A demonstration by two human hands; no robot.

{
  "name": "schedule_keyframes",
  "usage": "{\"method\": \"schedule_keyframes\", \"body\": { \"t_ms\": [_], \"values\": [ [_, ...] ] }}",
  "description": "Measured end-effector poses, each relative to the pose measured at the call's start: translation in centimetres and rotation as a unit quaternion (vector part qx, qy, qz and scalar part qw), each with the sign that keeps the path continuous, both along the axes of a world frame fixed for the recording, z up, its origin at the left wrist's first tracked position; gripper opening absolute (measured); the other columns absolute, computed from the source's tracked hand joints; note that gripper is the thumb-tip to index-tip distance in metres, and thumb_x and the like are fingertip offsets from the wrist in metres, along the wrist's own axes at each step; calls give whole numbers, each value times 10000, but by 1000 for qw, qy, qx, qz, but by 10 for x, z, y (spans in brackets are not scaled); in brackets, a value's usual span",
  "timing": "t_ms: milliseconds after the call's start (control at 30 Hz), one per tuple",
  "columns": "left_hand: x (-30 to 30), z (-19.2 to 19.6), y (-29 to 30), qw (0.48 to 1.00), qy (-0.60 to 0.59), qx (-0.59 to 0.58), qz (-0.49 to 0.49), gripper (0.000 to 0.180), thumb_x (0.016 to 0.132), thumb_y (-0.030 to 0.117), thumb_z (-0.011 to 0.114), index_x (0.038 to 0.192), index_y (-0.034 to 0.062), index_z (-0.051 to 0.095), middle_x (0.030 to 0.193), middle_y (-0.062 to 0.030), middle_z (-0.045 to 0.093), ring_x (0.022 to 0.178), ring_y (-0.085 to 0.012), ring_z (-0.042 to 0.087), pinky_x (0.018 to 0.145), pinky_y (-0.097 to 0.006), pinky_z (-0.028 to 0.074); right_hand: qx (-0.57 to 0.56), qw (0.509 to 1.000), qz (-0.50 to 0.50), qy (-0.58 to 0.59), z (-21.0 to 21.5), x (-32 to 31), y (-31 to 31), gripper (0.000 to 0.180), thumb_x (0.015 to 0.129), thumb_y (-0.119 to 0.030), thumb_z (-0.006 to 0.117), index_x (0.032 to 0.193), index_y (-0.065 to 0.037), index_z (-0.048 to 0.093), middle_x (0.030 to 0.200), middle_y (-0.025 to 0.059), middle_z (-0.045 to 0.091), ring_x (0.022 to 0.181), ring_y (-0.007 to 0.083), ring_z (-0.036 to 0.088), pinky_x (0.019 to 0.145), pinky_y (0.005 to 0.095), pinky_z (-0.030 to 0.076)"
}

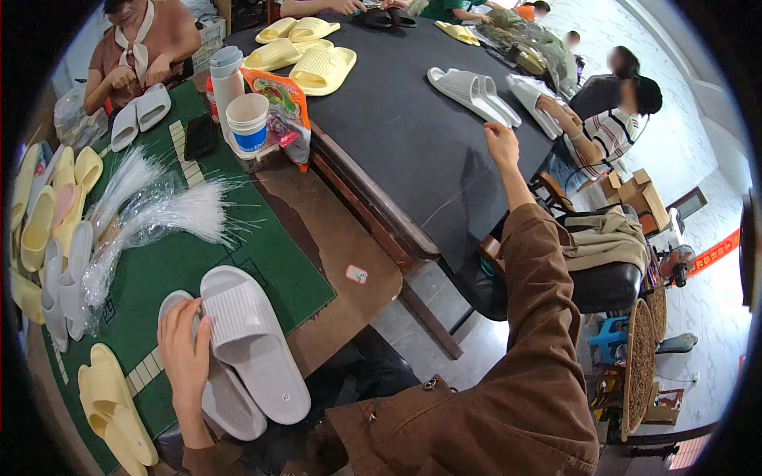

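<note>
A pair of light grey slide slippers (274, 373) lies at the near edge of the green-topped table, one partly over the other. My left hand (186, 357) curls over the strap of the lower, left slipper, its fingers and thumb against it. My right arm reaches far forward over the dark table. There my right hand (502, 147) is closed in a fist at the near end of another grey slipper pair (475, 95). Whether it grips them or something small cannot be seen. Bundles of thin white plastic strands (171, 210), partly in clear film, lie beyond my left hand.
Yellow slippers (117, 412) lie at the near left, and a mixed slipper pile (59, 230) lines the left edge. A paper cup (248, 125), a bottle (227, 75) and an orange packet (282, 107) stand between the tables. Co-workers sit around; one hand (559, 115) touches a white slipper.
</note>
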State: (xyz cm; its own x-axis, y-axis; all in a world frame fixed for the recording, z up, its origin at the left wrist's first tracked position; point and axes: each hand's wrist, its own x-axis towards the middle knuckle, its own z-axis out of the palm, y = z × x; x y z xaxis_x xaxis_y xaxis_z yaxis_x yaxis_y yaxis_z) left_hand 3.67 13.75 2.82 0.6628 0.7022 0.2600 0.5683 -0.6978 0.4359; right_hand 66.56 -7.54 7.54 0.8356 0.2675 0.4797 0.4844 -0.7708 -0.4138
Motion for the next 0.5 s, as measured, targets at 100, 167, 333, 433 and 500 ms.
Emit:
{"method": "schedule_keyframes", "body": {
  "t_ms": [100,167,333,433,500],
  "values": [
    [0,0,1,1000,8,4,-3,334,907,194,560,1183,12,607,1201,-146,581,1144,-341,519,1028,-448,344,-44,999,-1,2,-1,21,14,337,867,-327,588,1168,-206,679,1259,57,614,1118,296,597,938,388,466],
    [0,2,-2,1000,12,25,5,319,894,171,562,1167,12,608,1185,-143,582,1121,-338,522,1014,-449,352,-64,998,9,0,-3,32,29,363,871,-320,578,1211,-218,655,1294,40,594,1144,304,584,953,385,459],
    [9,0,-2,1000,0,5,11,318,854,141,567,1144,17,605,1167,-131,576,1106,-333,511,1013,-452,347,-95,995,22,-23,-9,91,42,477,878,-348,551,1324,-178,553,1314,133,577,1193,343,554,994,440,430],
    [9,0,-3,999,1,-18,27,330,840,139,555,1143,18,603,1170,-131,571,1124,-338,495,1022,-458,337,-108,993,31,-23,-11,91,66,461,880,-364,538,1309,-198,569,1258,130,617,1176,346,566,988,438,433],
    [10,4,-4,999,5,-33,32,330,845,149,549,1143,19,603,1170,-133,571,1125,-339,493,1024,-460,334,-113,990,79,-32,-10,86,83,387,890,-369,509,1209,-200,650,1190,142,650,1139,344,586,946,446,452]
  ]
}}
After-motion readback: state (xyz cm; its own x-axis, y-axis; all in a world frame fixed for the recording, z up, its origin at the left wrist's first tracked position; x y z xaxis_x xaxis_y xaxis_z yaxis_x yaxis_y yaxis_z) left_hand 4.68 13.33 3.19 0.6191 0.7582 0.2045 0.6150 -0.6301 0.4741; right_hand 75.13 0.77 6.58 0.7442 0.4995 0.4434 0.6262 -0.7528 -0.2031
